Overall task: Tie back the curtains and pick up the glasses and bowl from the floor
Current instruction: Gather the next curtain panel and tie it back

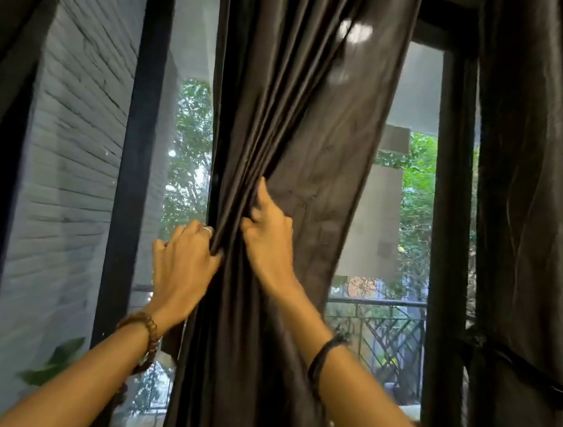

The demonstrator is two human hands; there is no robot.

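Note:
A dark grey-brown curtain (292, 118) hangs in front of the window, bunched into folds at mid height. My left hand (183, 259) grips the curtain's left edge, fingers curled round the fabric. My right hand (268, 232) holds the folds just to the right, thumb and fingers pinching the cloth, index finger stretched up along a pleat. A second dark curtain (532, 203) hangs at the right, gathered by a dark tie-back (512, 370). No glasses or bowl are in view.
Black window frames (137, 165) stand left and right of the middle curtain. Outside are a grey brick wall (77, 145), green trees and a metal balcony railing (379, 322). Another dark curtain (12, 32) hangs at the far left.

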